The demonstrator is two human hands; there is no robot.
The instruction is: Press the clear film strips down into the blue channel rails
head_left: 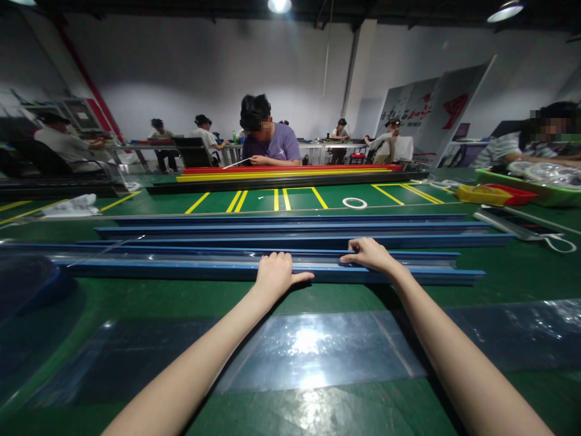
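Observation:
Several long blue channel strips lie side by side across the green table. Around the near wall of the front blue channel strip [181, 269] my left hand [275, 274] is closed, its fingers over the top edge and its thumb along the near side. My right hand [370, 254] grips the far wall of the same strip with bent fingers, and its thumb is inside the channel. The fingertips of both hands are partly hidden behind the edges. Beyond them lies another blue channel strip [290, 229], which neither hand touches.
A clear plastic sheet [318, 351] lies on the near side. Farther back are yellow [290, 175] and black strips, a white ring [354, 203] and yellow tape lines. A phone [521, 223] with a cable and colored trays [483, 195] sit right. A person works opposite.

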